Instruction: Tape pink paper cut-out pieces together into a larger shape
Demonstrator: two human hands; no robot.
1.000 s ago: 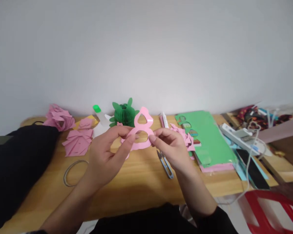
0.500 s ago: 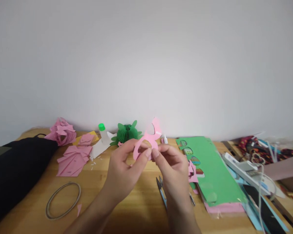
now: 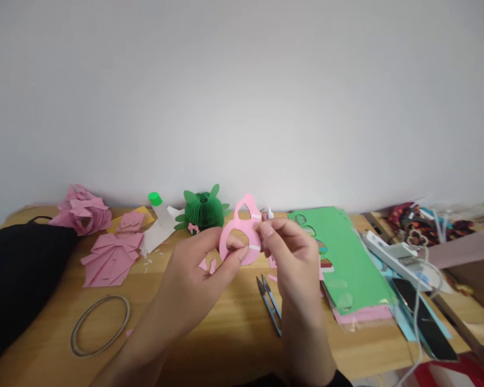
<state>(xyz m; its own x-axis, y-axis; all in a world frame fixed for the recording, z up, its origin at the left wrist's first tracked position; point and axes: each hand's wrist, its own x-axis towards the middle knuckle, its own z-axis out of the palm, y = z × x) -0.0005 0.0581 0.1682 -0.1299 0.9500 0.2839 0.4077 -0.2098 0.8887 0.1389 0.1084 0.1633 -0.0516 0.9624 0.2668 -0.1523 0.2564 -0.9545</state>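
Observation:
Both hands hold a pink paper cut-out with two rounded openings, upright above the wooden table. My left hand pinches its lower left edge between thumb and fingers. My right hand pinches its right edge, fingers closed. A small pair of thread snips lies on the table just below my right hand. A green honeycomb paper shape stands behind the cut-out.
Pink folded papers and a crumpled pink pile lie at the left, by a green-capped glue bottle. A black bag and a ring sit lower left. Green paper sheets, a white device and cables lie at the right.
The cut-out turned from lying nearly flat to standing upright between my fingers. My right hand shifted up along its right edge. The camera view dipped and rose slightly.

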